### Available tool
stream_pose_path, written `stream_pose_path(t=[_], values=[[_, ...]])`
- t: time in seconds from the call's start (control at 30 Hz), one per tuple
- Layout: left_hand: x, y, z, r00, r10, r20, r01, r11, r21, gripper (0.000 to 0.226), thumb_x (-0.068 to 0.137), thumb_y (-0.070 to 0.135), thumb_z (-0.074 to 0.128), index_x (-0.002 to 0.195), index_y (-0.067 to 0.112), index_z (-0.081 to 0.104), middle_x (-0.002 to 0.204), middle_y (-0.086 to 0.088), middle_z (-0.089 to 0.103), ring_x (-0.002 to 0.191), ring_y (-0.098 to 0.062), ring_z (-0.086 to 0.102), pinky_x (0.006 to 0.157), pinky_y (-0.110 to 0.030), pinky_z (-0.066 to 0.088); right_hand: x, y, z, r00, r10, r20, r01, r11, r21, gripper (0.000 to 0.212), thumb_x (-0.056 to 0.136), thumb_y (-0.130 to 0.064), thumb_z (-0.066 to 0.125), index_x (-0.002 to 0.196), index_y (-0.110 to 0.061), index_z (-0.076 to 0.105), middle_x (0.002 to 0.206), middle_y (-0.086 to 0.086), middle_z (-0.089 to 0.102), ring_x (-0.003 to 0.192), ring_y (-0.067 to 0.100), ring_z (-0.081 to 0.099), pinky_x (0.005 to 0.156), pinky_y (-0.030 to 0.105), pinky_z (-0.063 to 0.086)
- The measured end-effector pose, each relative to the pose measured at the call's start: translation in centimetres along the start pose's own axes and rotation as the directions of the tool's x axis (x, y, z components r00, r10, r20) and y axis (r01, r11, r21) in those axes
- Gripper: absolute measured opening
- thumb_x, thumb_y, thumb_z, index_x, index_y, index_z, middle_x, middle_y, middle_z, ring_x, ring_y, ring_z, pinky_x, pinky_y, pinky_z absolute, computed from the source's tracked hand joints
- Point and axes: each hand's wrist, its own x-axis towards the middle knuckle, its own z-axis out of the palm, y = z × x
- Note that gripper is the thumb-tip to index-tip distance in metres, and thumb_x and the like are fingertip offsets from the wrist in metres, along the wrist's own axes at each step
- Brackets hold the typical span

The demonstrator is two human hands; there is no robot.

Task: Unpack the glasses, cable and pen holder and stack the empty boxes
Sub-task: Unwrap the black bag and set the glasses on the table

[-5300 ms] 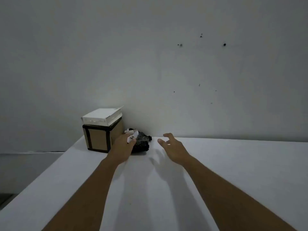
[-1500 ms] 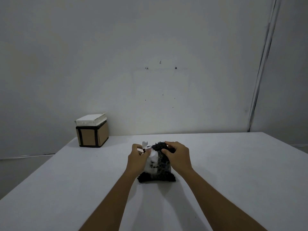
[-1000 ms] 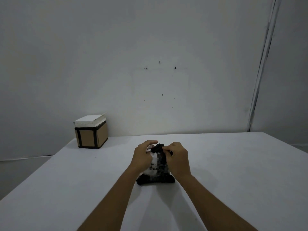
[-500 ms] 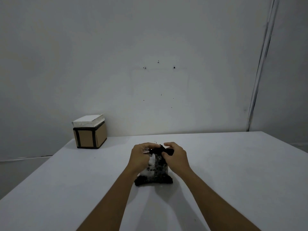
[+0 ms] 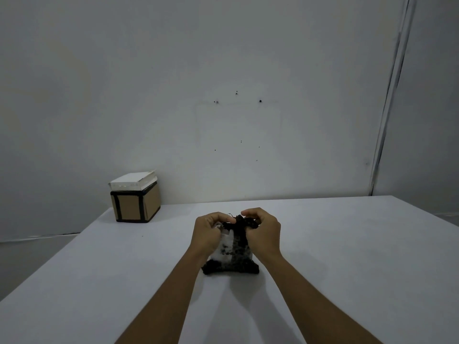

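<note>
A small black-and-white knitted pouch (image 5: 232,256) stands upright on the white table (image 5: 347,256), in the middle. My left hand (image 5: 207,233) and my right hand (image 5: 263,234) both pinch its dark gathered top, one on each side. What is inside the pouch is hidden. At the table's far left corner sits a brown cardboard box with black taped edges (image 5: 135,206), and a flat white box (image 5: 133,181) lies on top of it.
A plain grey wall (image 5: 223,95) runs directly behind the table. The table's left edge drops off to a lower ledge (image 5: 37,247). A dark vertical strip (image 5: 387,95) runs down the wall at the right.
The pouch was carried from beside the boxes to the table's middle. In the last second both hands shifted their pinch on its top; the pouch stayed in place.
</note>
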Motion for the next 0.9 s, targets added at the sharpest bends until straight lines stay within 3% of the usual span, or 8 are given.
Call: stream_pose_path(t=[0.1,0.2,0.4,0.5,0.6,0.73,0.9], values=[[0.0,-0.2,-0.2,0.999,-0.040,0.004,0.040,0.998,-0.042,0.054,0.072,-0.026,0.037,0.059,0.016,0.068,0.070,0.005,0.069,0.067,-0.006,0.062,0.055,-0.007,0.047,0.1,-0.4,0.2,1.000,0.023,-0.003,-0.023,1.000,0.005,0.041,0.066,0.019,0.049,0.075,-0.015,0.069,0.072,-0.006,0.066,0.071,0.004,0.063,0.061,0.006,0.048],[0.0,-0.5,-0.2,0.998,-0.051,0.023,0.052,0.998,-0.037,0.053,0.071,-0.026,0.036,0.058,0.014,0.066,0.069,0.003,0.066,0.066,-0.007,0.059,0.053,-0.008,0.046,0.2,-0.3,0.4,0.998,0.063,0.031,-0.064,0.998,0.006,0.043,0.065,0.019,0.046,0.069,-0.018,0.067,0.068,-0.011,0.065,0.069,0.000,0.062,0.058,0.005,0.047],[0.2,-0.5,-0.2,0.992,-0.078,0.103,0.082,0.996,-0.035,0.038,0.075,-0.014,0.046,0.085,0.019,0.063,0.084,0.000,0.064,0.072,-0.009,0.057,0.051,-0.007,0.044,0.7,-0.1,-0.2,0.980,0.159,0.116,-0.164,0.986,0.036,0.020,0.073,0.004,0.059,0.082,-0.012,0.067,0.081,0.000,0.067,0.082,0.015,0.064,0.072,0.026,0.056],[0.4,-0.7,0.0,0.990,-0.073,0.118,0.071,0.997,0.024,0.022,0.082,0.001,0.057,0.094,0.020,0.061,0.090,0.003,0.063,0.079,-0.010,0.057,0.064,-0.013,0.045,1.1,0.0,-0.5,0.961,0.224,0.164,-0.236,0.970,0.055,0.015,0.075,-0.005,0.064,0.089,-0.009,0.070,0.085,0.004,0.070,0.086,0.020,0.067,0.079,0.038,0.058],[0.5,-0.7,0.2,0.992,-0.038,0.123,0.023,0.993,0.119,0.016,0.084,0.007,0.061,0.097,0.016,0.064,0.090,0.005,0.063,0.081,-0.007,0.056,0.078,-0.021,0.044,1.1,0.2,-0.6,0.955,0.234,0.182,-0.242,0.970,0.028,0.014,0.077,-0.005,0.065,0.089,-0.009,0.070,0.085,0.005,0.070,0.085,0.021,0.068,0.079,0.037,0.058],[0.3,-0.4,0.4,0.993,0.020,0.113,-0.032,0.994,0.107,0.019,0.084,-0.002,0.058,0.098,0.008,0.067,0.090,0.001,0.065,0.078,-0.002,0.056,0.073,-0.013,0.045,0.7,0.4,-0.4,0.981,0.161,0.112,-0.168,0.984,0.057,0.015,0.077,0.000,0.063,0.081,-0.014,0.069,0.077,-0.003,0.068,0.074,0.013,0.063,0.067,0.024,0.054],[0.1,-0.4,0.6,0.994,0.030,0.105,-0.029,1.000,-0.010,0.027,0.084,-0.010,0.054,0.095,0.008,0.068,0.088,0.005,0.066,0.073,0.014,0.060,0.067,-0.001,0.045,0.2,0.6,-0.1,0.985,0.172,0.033,-0.175,0.964,0.202,0.027,0.076,0.008,0.062,0.066,-0.016,0.069,0.078,0.006,0.070,0.080,0.023,0.068,0.076,0.038,0.058]])
